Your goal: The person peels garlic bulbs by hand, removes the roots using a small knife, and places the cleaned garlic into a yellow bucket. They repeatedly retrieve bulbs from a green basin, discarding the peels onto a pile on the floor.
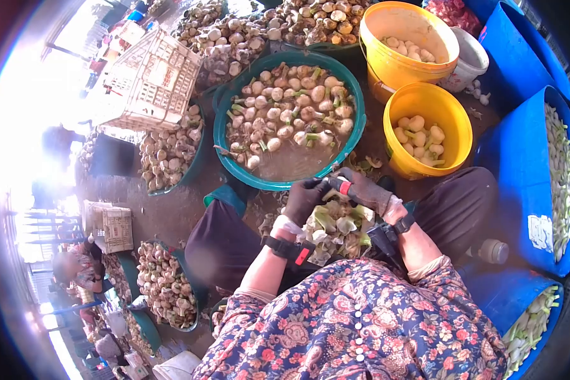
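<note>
My left hand (306,199) and my right hand (367,192), both in dark gloves, meet over my lap with fingers closed. A red and white band (344,185) shows at the right fingers; what the hands hold is mostly covered by them, and I cannot tell its kind. Just below lies a heap of pale green and white garlic peelings (339,221) between my knees. Right beyond my hands stands a green tub (285,184) of murky water with many garlic bulbs (285,114) floating in it, their short green stems attached.
Two yellow buckets (392,145) with clean white bulbs stand ahead right, a white bucket (470,60) behind. Blue containers (513,158) of stalks line the right. More garlic heaps (164,285), a white crate (152,82) and a person (85,269) are on the left.
</note>
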Tool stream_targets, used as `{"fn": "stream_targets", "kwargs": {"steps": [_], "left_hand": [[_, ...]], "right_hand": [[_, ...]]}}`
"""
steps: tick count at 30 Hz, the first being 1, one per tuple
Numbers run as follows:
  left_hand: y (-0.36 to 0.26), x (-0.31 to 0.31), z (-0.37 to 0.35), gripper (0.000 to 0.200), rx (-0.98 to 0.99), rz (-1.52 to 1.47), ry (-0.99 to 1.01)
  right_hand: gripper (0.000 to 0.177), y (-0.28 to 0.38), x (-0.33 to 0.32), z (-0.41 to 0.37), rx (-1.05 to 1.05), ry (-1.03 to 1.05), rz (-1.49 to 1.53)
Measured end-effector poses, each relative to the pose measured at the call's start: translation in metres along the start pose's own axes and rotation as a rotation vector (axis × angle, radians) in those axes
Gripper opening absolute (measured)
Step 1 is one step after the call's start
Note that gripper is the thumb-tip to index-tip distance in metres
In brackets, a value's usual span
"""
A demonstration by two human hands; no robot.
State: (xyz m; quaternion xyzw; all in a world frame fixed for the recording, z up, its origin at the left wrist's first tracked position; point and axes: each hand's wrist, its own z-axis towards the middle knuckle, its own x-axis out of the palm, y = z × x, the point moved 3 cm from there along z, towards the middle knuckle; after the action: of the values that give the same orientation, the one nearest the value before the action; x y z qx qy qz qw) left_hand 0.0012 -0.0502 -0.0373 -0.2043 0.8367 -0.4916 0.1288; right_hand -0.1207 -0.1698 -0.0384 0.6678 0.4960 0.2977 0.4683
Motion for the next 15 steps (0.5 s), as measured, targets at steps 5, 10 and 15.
{"fn": "stream_targets", "kwargs": {"steps": [5,10,15], "left_hand": [[-0.010,0.008,-0.013,0.030,-0.001,-0.648,0.121],[0.002,-0.009,-0.011,0.029,0.514,0.237,-0.011],[-0.012,-0.016,-0.016,0.028,0.335,0.360,-0.016]], "right_hand": [[0.047,0.035,0.000,-0.016,-0.244,0.098,0.428],[0.038,0.046,0.004,-0.015,-0.609,-0.177,-0.106],[0.024,0.047,0.012,-0.018,-0.626,-0.445,-0.518]]}}
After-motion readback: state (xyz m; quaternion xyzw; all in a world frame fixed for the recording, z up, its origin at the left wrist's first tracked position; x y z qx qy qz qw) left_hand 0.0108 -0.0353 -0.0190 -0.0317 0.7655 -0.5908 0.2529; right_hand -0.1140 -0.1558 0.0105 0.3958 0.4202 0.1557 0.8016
